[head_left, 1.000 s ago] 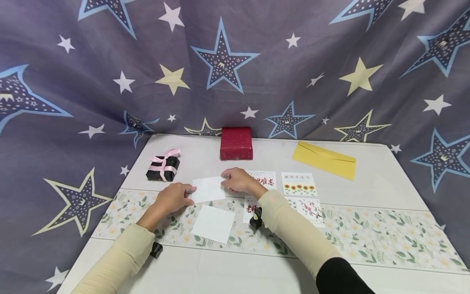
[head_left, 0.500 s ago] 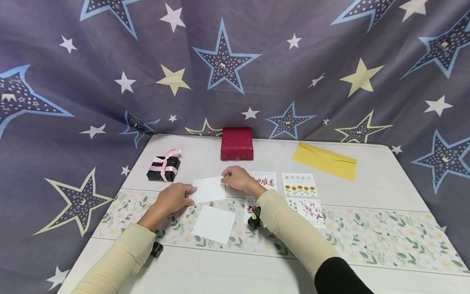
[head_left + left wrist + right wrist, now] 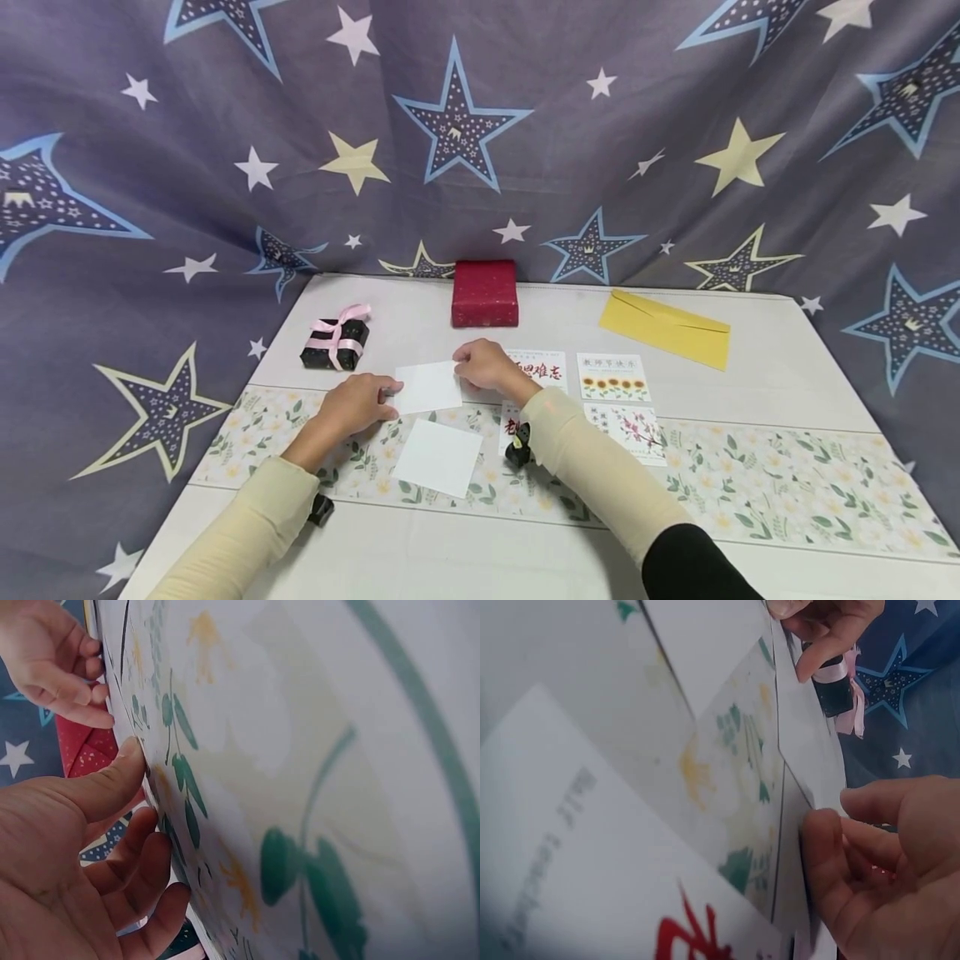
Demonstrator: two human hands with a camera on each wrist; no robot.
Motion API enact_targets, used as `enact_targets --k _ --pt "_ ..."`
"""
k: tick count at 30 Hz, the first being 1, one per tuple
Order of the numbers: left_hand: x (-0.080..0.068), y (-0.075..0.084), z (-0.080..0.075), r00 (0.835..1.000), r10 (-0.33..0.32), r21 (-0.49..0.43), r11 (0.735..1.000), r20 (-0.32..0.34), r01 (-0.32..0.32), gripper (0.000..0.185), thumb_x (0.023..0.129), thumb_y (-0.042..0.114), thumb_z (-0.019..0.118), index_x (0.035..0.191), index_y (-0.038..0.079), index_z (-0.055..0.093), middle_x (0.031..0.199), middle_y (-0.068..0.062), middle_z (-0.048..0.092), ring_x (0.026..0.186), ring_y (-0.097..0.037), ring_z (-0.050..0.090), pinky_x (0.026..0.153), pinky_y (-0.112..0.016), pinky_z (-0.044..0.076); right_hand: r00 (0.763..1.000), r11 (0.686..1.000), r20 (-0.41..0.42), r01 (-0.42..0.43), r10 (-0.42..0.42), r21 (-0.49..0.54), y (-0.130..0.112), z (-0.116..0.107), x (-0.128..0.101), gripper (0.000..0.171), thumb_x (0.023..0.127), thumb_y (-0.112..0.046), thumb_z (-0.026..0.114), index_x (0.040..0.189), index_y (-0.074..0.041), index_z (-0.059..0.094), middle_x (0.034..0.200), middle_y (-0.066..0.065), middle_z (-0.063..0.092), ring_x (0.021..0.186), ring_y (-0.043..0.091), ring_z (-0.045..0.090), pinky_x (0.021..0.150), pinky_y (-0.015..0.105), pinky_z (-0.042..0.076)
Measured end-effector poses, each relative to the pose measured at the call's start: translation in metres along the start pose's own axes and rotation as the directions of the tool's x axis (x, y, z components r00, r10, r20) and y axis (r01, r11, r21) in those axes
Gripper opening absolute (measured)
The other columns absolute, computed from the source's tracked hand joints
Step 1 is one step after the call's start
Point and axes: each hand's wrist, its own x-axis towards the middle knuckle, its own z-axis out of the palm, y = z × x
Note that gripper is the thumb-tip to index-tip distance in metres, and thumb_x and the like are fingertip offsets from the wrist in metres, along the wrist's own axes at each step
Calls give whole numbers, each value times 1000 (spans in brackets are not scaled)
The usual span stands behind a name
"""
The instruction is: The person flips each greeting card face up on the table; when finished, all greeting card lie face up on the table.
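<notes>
A blank white card point(image 3: 427, 388) lies across the upper edge of the floral strip, between my two hands. My left hand point(image 3: 356, 401) holds its left edge, thumb and forefinger tips at the border. At the right edge, the fingers of my right hand point(image 3: 483, 367) pinch the upper corner. The right wrist view shows that hand's thumb and forefinger point(image 3: 826, 840) meeting at the card's corner, other fingers curled in. Just below lies a second blank white card point(image 3: 437, 458), turned slightly. In the left wrist view, the left thumb point(image 3: 112, 780) reaches the table surface with curled fingers under it.
Several printed cards, one with sunflowers point(image 3: 612, 377) and one with pink blossoms point(image 3: 637, 433), lie to the right, partly under my right arm. A black gift box point(image 3: 333, 343) with pink ribbon, a red box point(image 3: 484, 293) and a yellow envelope point(image 3: 665, 327) stand or lie behind.
</notes>
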Motion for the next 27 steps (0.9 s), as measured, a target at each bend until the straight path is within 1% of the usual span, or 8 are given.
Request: enact_targets --k 4,9,16,21,23,25,26,27 --pt "-1 0 -1 1000 5 -1 1000 -4 -5 56 83 26 84 134 12 68 76 5 61 65 -12 49 56 -27 38 1000 1000 -14 8 -8 -7 2 0 0 38 96 -11 60 133 -4 65 62 0 59 57 10 60 59 22 51" --pt "-1 1 -1 1000 13 8 1000 -5 -13 55 84 26 84 134 11 68 77 4 62 65 -12 49 56 -27 38 1000 1000 -18 14 -14 -14 4 1 2 37 95 -10 59 131 -5 67 60 -1 57 55 9 58 57 21 50" --pt "-2 0 -1 1000 8 21 1000 -7 -8 54 84 26 84 133 11 68 79 4 63 67 -12 51 58 -28 39 999 1000 -29 26 -26 -17 4 2 3 33 95 -9 58 126 -6 70 63 1 60 55 9 58 55 22 49" --pt "-2 1 -2 1000 9 24 1000 -11 -8 53 84 26 83 133 12 68 78 4 62 67 -12 51 58 -28 39 999 999 -33 13 -14 -36 1 4 7 24 96 -11 59 116 -6 73 80 5 67 55 8 57 53 21 48" --pt "-3 1 -3 1000 17 26 1000 -12 -17 53 84 26 83 133 12 68 77 4 62 67 -13 50 58 -28 39 1000 998 -29 2 -3 -57 -1 5 8 25 97 -12 60 117 -8 73 89 6 69 53 8 56 51 21 46" --pt "-3 1 -3 1000 20 23 1000 -11 -19 53 84 26 83 133 12 68 77 4 62 67 -13 50 58 -28 39 1000 996 -19 0 -2 -87 -3 5 9 30 96 -11 60 124 -10 71 96 9 72 52 9 55 51 22 45" --pt "-3 1 -3 1000 18 21 1000 -9 -18 53 84 26 83 133 12 68 77 4 61 67 -12 50 58 -28 39 1000 994 -12 6 -7 -106 -3 6 8 33 96 -11 61 128 -12 70 100 10 72 52 10 55 52 24 46" --pt "-4 1 -3 1000 16 19 1000 -6 -16 53 84 26 84 133 12 68 77 4 61 66 -12 50 58 -28 39 1000 990 -8 17 -18 -138 -4 6 8 35 96 -13 62 130 -14 69 105 10 74 57 8 56 57 24 48"
